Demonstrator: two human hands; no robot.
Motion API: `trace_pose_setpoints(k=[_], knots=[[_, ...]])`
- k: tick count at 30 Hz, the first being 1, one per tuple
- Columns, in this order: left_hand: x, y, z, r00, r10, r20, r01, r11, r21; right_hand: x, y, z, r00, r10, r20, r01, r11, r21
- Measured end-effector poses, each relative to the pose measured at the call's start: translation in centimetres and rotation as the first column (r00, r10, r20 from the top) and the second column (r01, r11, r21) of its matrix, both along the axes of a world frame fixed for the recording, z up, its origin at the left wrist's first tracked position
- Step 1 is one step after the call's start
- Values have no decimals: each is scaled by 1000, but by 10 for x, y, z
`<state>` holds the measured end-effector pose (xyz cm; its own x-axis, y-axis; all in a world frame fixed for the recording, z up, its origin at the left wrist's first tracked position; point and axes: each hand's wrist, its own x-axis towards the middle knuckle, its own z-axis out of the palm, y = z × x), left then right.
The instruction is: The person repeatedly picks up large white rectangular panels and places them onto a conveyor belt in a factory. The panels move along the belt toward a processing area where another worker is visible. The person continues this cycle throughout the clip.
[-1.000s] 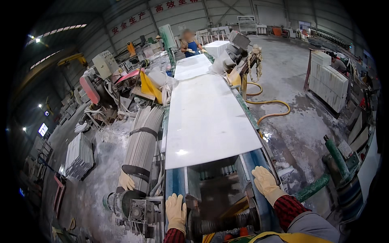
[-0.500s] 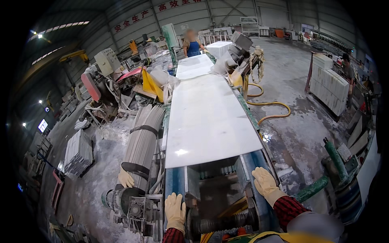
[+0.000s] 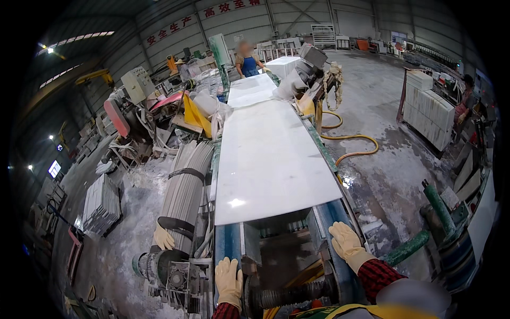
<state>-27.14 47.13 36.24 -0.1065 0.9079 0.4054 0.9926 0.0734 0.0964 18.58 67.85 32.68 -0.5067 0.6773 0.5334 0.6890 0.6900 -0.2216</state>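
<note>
Both my hands wear cream rubber gloves and hold nothing. My left hand [image 3: 229,280] lies with fingers stretched on the left blue belt [image 3: 227,243] of the conveyor. On the right blue belt [image 3: 336,212] rests my right hand [image 3: 346,242], fingers extended. Ahead of both, apart from them, a white polished stone slab [image 3: 271,165] lies flat across the belts. A second white slab [image 3: 252,89] lies beyond it, at the far end of the line. Between the belts, close to my hands, is a dark ribbed roller [image 3: 292,294].
A motor [image 3: 154,266] with a loose glove [image 3: 164,237] above it sits left of the conveyor, by bundled strips [image 3: 183,186]. A person in a blue apron [image 3: 249,65] stands at the far end. A yellow hose [image 3: 361,154] curls on the right floor near stacked slabs [image 3: 429,114].
The near edge of the large white slab sits slightly closer to my hands. My hands stay on the belts in about the same places.
</note>
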Motion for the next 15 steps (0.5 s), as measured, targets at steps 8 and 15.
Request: trace_pose_setpoints(k=[8, 15], knots=[[2, -5, 9, 1000, -13, 13, 13, 1000, 14, -5, -6, 21, 998, -9, 70, 18, 991, -130], [4, 0, 11, 992, 23, 124, -6, 990, -141, -9, -9, 43, 1000, 17, -7, -17, 1000, -3]])
